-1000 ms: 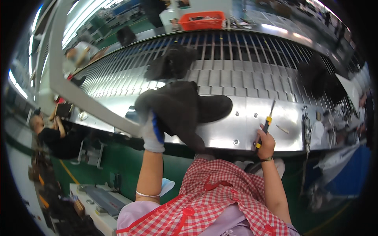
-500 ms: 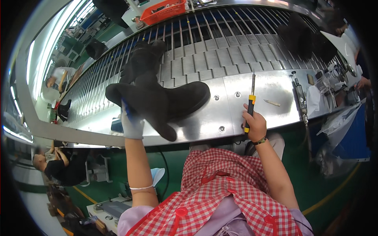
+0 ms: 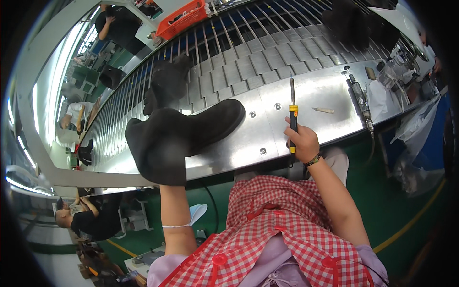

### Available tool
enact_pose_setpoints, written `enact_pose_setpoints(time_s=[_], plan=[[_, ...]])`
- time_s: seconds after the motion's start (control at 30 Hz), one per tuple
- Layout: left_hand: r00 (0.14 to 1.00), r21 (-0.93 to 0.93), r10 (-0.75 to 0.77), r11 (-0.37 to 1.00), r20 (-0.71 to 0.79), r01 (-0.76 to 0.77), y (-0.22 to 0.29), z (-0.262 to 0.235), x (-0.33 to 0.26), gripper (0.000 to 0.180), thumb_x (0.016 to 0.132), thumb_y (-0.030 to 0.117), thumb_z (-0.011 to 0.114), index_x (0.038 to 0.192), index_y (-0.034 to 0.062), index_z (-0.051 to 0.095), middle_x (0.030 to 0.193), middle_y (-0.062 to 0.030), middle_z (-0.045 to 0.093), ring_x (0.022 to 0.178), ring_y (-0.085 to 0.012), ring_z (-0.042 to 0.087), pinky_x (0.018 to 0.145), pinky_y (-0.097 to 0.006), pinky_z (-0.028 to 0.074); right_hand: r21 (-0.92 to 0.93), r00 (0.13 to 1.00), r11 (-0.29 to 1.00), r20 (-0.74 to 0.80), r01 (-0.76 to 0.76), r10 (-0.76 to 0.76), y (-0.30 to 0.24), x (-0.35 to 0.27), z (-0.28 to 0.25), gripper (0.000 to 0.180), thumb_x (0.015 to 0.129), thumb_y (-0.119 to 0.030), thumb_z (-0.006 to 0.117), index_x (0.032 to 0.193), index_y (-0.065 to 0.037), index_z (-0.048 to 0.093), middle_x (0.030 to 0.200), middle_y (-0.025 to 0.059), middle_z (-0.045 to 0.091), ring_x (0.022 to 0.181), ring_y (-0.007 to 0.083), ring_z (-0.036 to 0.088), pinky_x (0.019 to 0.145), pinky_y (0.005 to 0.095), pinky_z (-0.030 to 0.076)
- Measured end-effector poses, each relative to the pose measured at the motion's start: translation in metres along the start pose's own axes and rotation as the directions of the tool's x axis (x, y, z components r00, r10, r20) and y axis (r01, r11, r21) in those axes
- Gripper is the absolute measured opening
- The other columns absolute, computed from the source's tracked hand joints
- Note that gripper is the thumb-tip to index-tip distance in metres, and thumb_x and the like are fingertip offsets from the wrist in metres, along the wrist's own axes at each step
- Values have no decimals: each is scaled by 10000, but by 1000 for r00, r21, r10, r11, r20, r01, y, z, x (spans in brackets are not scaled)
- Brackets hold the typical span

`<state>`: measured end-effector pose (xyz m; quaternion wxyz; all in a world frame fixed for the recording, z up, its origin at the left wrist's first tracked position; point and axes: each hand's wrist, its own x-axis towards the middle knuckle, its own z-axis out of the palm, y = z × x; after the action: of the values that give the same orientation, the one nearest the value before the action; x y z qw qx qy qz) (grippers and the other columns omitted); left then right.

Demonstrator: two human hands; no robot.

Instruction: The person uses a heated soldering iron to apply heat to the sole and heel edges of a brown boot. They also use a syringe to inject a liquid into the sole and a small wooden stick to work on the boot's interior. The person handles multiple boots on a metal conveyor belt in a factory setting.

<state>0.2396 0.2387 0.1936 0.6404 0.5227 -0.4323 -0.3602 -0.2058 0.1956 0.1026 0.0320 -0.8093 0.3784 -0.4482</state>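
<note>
Over silver metal ledge (image 3: 330, 125): one slim yellow-and-black tool (image 3: 293, 116), clasped in right hand (image 3: 304, 142); leftward, one tall black boot (image 3: 169, 136), covering left hand, grip unclear.

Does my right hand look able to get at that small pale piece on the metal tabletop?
Probably yes: the small pale piece lies just beyond and to the right of your right hand, with only bare metal tabletop between. Holding the yellow-and-black tool might hinder a pickup, though.

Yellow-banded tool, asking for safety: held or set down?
Held: the right hand grips the yellow-banded tool, metal tip pointing away from the person.
</note>
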Motion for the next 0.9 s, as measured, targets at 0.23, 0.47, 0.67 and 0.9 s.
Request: enact_pose_setpoints(time_s=[0.23, 0.47, 0.67, 0.9], plan=[[1000, -92, 9, 996, 10, -8, 18, 2, -44, 694, 889, 202, 694, 1483, 25, 382, 1359, -150, 548, 1238, -273, 552, 1017, -353, 469, 23, 999, 998, 5, -52, 52, -3, -1, 0, 258, 745, -41, 659, 983, -133, 625, 1225, 137, 695, 676, 267, 655, 617, 370, 529], [998, -166, 42, 986, 38, -35, 39, 30, -79, 691, 892, 202, 688, 1486, 27, 380, 1353, -148, 550, 1228, -269, 552, 1010, -352, 471, 265, 984, 953, -58, -148, 169, -7, -5, -15, 218, 746, -68, 702, 951, -123, 654, 1053, 106, 750, 608, 223, 647, 557, 328, 508], [996, -200, 75, 978, 40, -66, 51, 56, -83, 690, 895, 201, 683, 1488, 29, 378, 1348, -147, 552, 1219, -266, 552, 1004, -351, 473, 297, 980, 949, -130, -107, 151, -24, -9, -59, 241, 786, -187, 835, 941, -100, 673, 956, 75, 766, 625, 201, 677, 551, 301, 497], [994, -224, 98, 971, 41, -86, 61, 69, -75, 687, 898, 201, 678, 1492, 31, 375, 1342, -145, 554, 1209, -263, 552, 997, -351, 476, 600, 929, 786, -190, -146, 318, -34, 1, -85, 678, 952, -584, 552, 1283, 5, 501, 931, 218, 730, 724, 238, 720, 645, 316, 594]])
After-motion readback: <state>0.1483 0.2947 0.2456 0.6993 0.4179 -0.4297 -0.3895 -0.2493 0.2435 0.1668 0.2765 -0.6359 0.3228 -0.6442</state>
